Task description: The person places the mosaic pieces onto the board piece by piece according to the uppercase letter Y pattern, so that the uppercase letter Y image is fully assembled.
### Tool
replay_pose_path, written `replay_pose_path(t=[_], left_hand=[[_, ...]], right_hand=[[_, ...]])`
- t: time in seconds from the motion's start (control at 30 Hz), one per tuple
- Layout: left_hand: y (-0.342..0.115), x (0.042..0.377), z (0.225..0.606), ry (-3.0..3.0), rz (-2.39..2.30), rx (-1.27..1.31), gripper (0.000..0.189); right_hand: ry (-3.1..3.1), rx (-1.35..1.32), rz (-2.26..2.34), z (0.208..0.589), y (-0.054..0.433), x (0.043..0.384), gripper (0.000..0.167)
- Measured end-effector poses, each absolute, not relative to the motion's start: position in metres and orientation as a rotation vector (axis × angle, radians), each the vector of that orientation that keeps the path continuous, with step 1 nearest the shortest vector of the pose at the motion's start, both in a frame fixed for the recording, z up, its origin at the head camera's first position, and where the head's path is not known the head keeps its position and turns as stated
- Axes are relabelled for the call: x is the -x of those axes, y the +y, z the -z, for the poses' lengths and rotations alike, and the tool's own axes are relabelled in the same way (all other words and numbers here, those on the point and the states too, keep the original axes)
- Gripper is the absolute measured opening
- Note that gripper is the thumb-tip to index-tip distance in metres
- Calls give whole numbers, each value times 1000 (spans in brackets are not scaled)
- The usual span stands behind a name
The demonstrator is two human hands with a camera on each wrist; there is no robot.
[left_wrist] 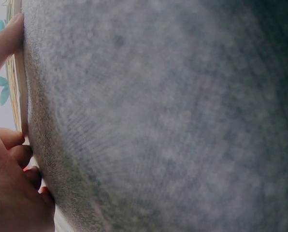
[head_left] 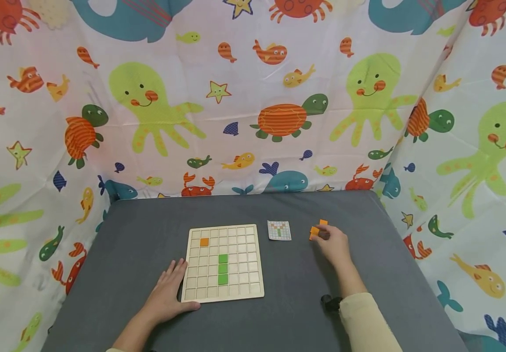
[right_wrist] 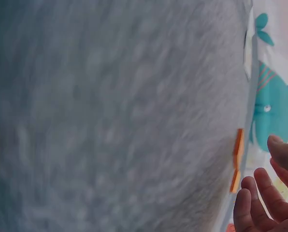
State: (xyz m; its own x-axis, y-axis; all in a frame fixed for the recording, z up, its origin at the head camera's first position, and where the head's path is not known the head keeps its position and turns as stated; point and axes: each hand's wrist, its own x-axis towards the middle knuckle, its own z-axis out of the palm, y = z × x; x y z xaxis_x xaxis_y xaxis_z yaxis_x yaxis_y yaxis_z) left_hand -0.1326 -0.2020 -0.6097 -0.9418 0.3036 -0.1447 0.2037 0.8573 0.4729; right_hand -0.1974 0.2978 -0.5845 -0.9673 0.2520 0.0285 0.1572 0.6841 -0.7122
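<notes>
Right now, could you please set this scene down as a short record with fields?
Board: pale grid, bearing one orange tile and three green tiles in a column
Left hand: touches the board's left side
Right hand: at loose orange tiles, thumb and fingers apart
Card: between board and loose orange tiles
Table: gray
Backdrop: white curtain with sea-animal print

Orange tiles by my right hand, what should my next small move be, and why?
I'd probably pinch one loose orange tile and lift it toward the wooden board. Your right hand is close beside it, and the board shows just one orange square, while the small card seems to show several, though they're too tiny to count.
</notes>
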Motion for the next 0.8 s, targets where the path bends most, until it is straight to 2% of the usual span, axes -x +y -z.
replay_pose_path(t=[0.23,0.8], left_hand=[[-202,132,610,2817,-681,-378,135],[-202,133,611,2817,-676,-376,136]], right_hand=[[-2862,356,-1087,589,304,200,44],[-2944,344,-1041,592,300,207,26]])
